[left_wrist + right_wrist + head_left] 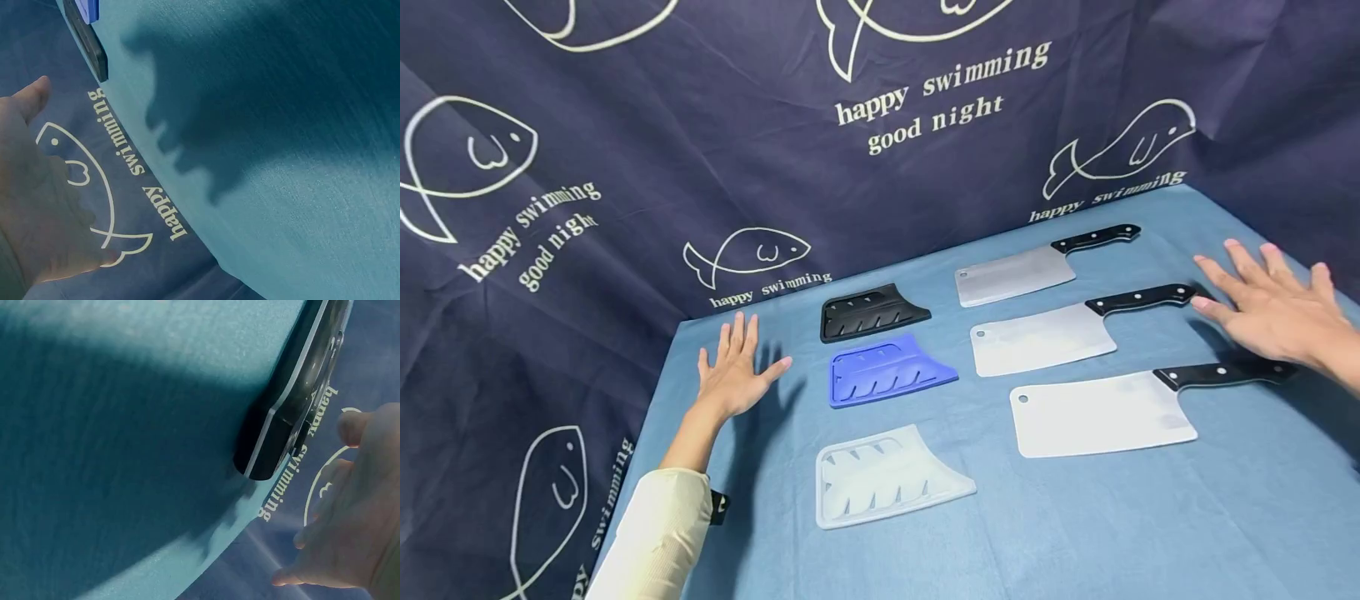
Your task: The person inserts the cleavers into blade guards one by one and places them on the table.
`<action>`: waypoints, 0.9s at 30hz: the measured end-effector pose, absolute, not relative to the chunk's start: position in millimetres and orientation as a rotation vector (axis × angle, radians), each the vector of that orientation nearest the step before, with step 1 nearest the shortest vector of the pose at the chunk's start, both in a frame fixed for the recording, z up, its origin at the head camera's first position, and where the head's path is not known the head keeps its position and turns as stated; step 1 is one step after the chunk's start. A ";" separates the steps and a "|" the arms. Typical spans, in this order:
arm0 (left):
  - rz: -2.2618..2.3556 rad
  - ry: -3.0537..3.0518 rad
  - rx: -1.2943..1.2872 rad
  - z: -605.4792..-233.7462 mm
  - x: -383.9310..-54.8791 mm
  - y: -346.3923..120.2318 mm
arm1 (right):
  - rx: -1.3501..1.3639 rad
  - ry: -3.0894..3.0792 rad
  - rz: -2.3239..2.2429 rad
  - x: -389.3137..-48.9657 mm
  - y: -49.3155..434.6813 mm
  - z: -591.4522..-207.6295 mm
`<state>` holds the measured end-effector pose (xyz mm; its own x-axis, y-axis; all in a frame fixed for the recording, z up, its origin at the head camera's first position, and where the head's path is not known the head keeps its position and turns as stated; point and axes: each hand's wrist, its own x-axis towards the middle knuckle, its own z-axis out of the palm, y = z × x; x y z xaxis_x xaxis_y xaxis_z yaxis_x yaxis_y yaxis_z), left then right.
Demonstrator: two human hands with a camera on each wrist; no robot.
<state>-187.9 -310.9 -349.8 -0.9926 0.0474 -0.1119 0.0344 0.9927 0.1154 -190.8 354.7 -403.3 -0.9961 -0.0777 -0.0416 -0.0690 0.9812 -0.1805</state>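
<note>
The left wrist view's top edge crops the blue sheath (89,9).

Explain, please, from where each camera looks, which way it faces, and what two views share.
Head: worn on the head, looking forward and down at three cleavers, three blade covers and the blue table; left hand, left sleeve and right hand show.
Left wrist: worn there, looking across the table and its edge; the left hand shows.
Right wrist: worn there, looking across the table at a black handle; the right hand shows.
Shared: head and left wrist both show the black cover and blue cover.
</note>
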 end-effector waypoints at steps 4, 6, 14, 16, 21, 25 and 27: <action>0.168 3.020 0.059 -348.7 -189.6 -309.9 | -0.109 3.085 -0.287 -192.4 355.3 -396.6; 0.163 3.028 0.062 -347.2 -191.2 -308.6 | -0.103 3.091 -0.287 -195.0 354.4 -391.3; 0.174 3.043 0.100 -339.6 -202.4 -297.8 | -0.133 3.087 -0.293 -207.9 349.7 -371.9; 0.176 3.041 0.102 -338.6 -205.1 -294.8 | -0.131 3.082 -0.309 -212.4 348.8 -367.8; 0.187 3.022 0.109 -336.8 -212.7 -286.5 | -0.140 3.049 -0.376 -224.1 345.4 -358.9; 0.191 2.996 0.130 -334.8 -220.3 -278.2 | -0.167 3.009 -0.435 -231.2 337.6 -355.4; 0.193 2.980 0.143 -333.8 -224.2 -273.7 | -0.182 2.988 -0.453 -234.5 332.7 -354.7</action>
<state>-224.2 -273.7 -333.8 -0.9839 0.1047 -0.1448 0.0851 0.9871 0.1355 -234.5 332.7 -354.7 -0.9863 -0.1353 -0.0944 -0.1012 0.9481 -0.3014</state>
